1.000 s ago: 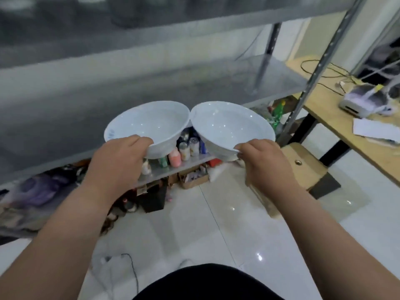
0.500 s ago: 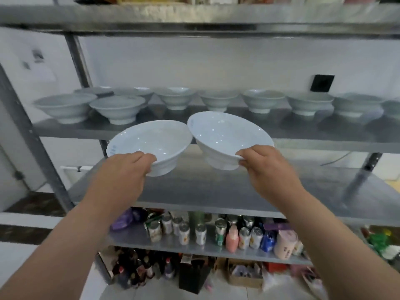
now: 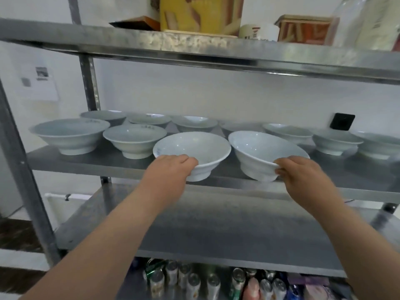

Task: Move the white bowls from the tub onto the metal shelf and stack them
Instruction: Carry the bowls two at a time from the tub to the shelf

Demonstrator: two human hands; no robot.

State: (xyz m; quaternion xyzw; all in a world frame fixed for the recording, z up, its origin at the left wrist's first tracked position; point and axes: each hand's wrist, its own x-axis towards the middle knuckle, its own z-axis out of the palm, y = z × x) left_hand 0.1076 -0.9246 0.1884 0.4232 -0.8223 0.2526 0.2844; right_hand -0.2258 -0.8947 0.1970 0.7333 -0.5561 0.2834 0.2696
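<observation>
My left hand (image 3: 171,169) grips the near rim of one white bowl (image 3: 194,148). My right hand (image 3: 300,172) grips the near rim of a second white bowl (image 3: 262,152), which tilts toward me. Both bowls are at the front edge of the metal shelf (image 3: 91,161); I cannot tell whether their feet rest on it. Several more white bowls stand on that shelf, among them a large one (image 3: 69,135) at the left and one (image 3: 133,140) beside it. The tub is out of sight.
Boxes (image 3: 201,14) and jars sit on the shelf above. A bare metal shelf (image 3: 216,230) lies below, and cans and bottles (image 3: 194,282) fill the level under it. Upright posts (image 3: 21,165) frame the left side. A black wall socket (image 3: 342,124) is at the right.
Both hands have carried the bowls up and forward from chest height to the front edge of the shelf with the other bowls. My view has turned and risen toward the shelf.
</observation>
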